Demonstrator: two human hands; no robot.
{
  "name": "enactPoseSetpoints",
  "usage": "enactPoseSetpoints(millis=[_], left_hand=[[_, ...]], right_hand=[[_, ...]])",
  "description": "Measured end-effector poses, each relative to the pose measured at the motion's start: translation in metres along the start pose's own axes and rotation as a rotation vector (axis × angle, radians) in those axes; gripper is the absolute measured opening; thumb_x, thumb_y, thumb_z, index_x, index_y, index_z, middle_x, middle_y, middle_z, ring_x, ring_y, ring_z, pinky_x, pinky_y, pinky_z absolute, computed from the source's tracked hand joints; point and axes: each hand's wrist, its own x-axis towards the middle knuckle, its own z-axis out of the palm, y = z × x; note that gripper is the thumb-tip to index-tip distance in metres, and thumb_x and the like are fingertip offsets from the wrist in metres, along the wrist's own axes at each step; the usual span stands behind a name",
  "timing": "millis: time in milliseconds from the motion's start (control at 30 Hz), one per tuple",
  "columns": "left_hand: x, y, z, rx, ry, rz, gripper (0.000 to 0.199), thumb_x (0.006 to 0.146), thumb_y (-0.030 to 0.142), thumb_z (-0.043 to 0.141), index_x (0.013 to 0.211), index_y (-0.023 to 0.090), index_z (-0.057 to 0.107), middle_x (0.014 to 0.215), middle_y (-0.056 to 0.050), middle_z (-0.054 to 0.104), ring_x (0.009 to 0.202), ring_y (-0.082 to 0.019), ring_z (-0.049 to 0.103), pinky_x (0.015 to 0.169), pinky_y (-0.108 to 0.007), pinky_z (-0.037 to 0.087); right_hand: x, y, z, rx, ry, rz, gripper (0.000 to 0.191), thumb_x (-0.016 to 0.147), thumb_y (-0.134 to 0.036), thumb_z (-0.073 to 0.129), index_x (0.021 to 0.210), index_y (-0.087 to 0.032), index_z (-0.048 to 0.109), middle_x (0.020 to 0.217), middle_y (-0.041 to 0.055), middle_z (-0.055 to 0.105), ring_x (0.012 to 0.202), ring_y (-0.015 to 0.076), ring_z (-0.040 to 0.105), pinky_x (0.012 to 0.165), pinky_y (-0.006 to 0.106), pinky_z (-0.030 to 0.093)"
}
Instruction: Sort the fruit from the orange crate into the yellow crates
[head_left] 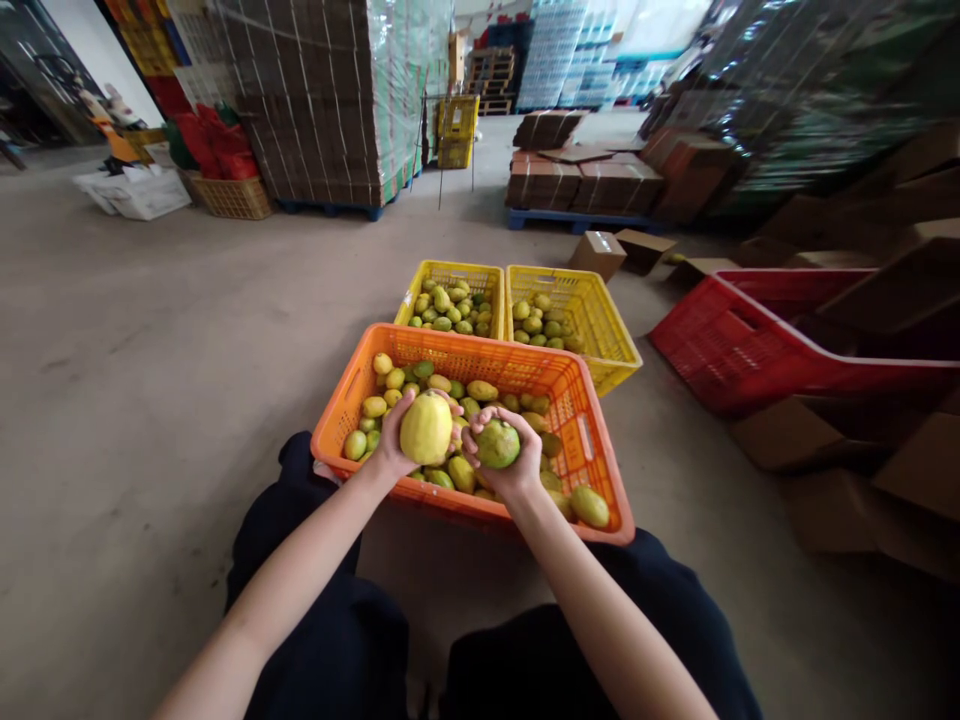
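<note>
My left hand point(395, 436) holds a large pale yellow fruit point(426, 429), its fingers wrapped round the far side. Close by on the right, my right hand point(523, 462) is closed round a smaller green fruit point(497, 444). Both hands are over the orange crate point(598, 455), near its front side. Inside the crate lie several yellow and green fruits, among them a yellow-green one point(589, 507) in the front right corner.
Two yellow crates, the left point(463, 268) and the right point(611, 345), stand behind the orange one with fruits inside. A red crate point(712, 350) and cardboard boxes point(795, 435) are at the right. Stacked cartons point(585, 185) sit on a blue pallet farther back.
</note>
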Motion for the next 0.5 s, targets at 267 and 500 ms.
enactPoseSetpoints(millis=[267,500], left_hand=[[-0.0003,-0.0043,-0.0053,0.086,-0.039,-0.017,0.043,0.081,0.055,0.058,0.069,0.013,0.061,0.083,-0.014,0.071,0.082,-0.031,0.071,0.067,-0.040,0.057],[0.0021,-0.0040,-0.0051,0.029,0.012,-0.067,0.050,0.088,0.059,0.050,0.090,0.012,0.067,0.082,-0.012,0.071,0.074,-0.026,0.071,0.062,-0.035,0.057]], right_hand=[[-0.0059,-0.0023,0.0056,-0.069,-0.108,-0.037,0.020,0.071,-0.030,0.060,0.057,-0.016,0.063,0.054,0.0021,0.057,0.042,0.0153,0.053,0.027,0.023,0.037],[-0.0036,-0.0023,0.0046,-0.037,-0.079,0.035,0.024,0.076,-0.035,0.059,0.062,-0.016,0.062,0.058,0.0032,0.060,0.045,0.0156,0.055,0.029,0.022,0.039]])
